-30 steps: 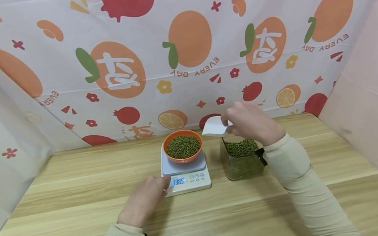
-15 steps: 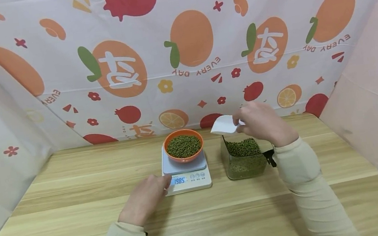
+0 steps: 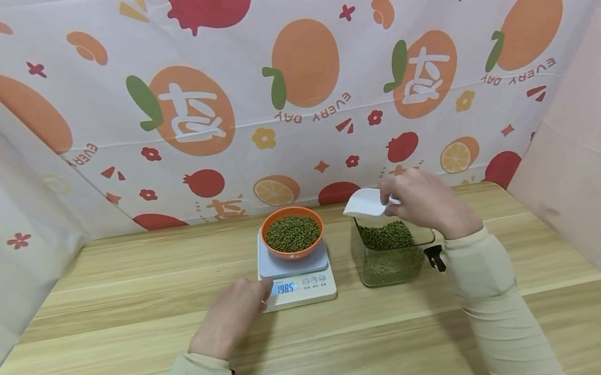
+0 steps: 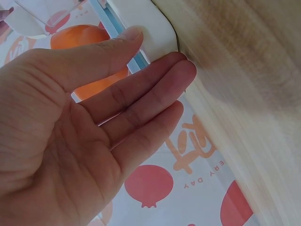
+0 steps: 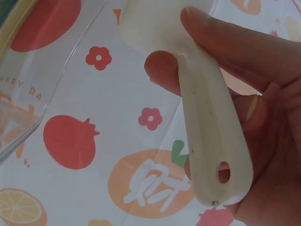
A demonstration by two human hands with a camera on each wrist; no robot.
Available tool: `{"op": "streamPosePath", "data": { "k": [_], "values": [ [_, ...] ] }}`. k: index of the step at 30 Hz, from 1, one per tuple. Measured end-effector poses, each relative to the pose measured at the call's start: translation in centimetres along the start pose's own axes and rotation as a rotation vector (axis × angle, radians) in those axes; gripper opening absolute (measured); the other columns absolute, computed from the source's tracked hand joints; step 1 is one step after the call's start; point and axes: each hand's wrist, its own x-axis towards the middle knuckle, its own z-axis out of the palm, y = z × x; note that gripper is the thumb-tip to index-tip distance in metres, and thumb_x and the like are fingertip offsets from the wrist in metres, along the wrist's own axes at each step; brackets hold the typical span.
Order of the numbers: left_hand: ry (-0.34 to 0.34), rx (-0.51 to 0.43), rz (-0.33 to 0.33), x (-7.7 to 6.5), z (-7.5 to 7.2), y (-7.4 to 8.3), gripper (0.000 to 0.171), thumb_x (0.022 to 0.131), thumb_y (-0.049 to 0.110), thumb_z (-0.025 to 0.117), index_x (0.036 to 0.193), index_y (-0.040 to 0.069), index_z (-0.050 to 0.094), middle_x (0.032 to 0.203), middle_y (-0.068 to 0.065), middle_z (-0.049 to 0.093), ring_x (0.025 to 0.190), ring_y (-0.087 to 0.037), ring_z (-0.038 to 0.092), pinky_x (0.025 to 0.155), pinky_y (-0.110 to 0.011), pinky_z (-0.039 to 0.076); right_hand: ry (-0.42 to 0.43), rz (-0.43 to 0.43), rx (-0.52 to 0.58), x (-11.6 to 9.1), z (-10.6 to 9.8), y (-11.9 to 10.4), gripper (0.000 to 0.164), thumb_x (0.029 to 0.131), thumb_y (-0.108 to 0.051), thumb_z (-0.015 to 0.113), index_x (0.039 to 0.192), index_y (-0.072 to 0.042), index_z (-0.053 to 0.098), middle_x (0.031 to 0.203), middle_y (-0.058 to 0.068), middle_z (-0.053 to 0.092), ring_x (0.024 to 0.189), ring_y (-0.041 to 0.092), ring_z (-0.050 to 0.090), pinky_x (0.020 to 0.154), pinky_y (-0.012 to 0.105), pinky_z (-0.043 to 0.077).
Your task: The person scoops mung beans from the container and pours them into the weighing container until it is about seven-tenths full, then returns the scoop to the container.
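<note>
A white scoop [image 3: 364, 203] is pinched at its handle by my right hand [image 3: 423, 201], thumb and fingers around the neck in the right wrist view. It appears above the back of a clear container [image 3: 387, 267] holding green mung beans [image 3: 387, 236]. An orange bowl [image 3: 295, 255], well filled with mung beans, sits on the platform of a white kitchen scale [image 3: 323, 292]; the display reads 198.5. My left hand [image 3: 232, 315] holds the scale's near left corner. In the left wrist view, the thumb lies on top and the fingertips are at the lower edge.
A wooden table [image 3: 143, 338] carries everything. Behind it hangs a fruit-print cloth [image 3: 313, 153], with pale sheets at both sides. The container stands just right of the scale, and a black wristband part [image 3: 435, 257] shows beside its near right corner.
My right hand has moved right with the scoop, away from the bowl and farther over the container, then slightly down. The left hand stays on the scale; the reading is the same.
</note>
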Motion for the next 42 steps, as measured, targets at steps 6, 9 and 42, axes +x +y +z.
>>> {"op": "streamPosePath", "data": {
  "k": [6,9,42],
  "values": [
    [-0.005,0.002,-0.005,0.0,0.1,0.0,0.018,0.075,-0.003,0.061,0.07,0.011,0.052,0.06,0.001,0.047,0.053,-0.013,0.04,0.048,-0.028,0.038,0.002,0.0,0.006,-0.4,0.2,0.6,0.007,0.071,-0.01,0.071,0.076,-0.012,0.067,0.073,0.002,0.063,0.068,0.015,0.053,0.061,0.037,0.047],
    [-0.007,0.006,-0.004,0.0,0.1,0.0,0.017,0.075,-0.003,0.061,0.07,0.011,0.052,0.06,0.001,0.047,0.053,-0.013,0.04,0.048,-0.028,0.037,0.008,0.004,0.011,-0.6,0.3,0.7,0.007,0.07,-0.01,0.072,0.075,-0.012,0.067,0.073,0.002,0.063,0.068,0.015,0.054,0.061,0.037,0.048],
    [-0.006,0.018,0.0,-0.1,0.1,0.0,0.016,0.075,-0.002,0.063,0.073,0.011,0.055,0.059,0.002,0.047,0.05,-0.011,0.039,0.042,-0.024,0.032,-0.009,0.004,0.005,-1.5,1.2,1.8,0.006,0.07,-0.01,0.071,0.073,-0.013,0.068,0.071,0.0,0.062,0.065,0.013,0.052,0.056,0.035,0.047]
  ]
}}
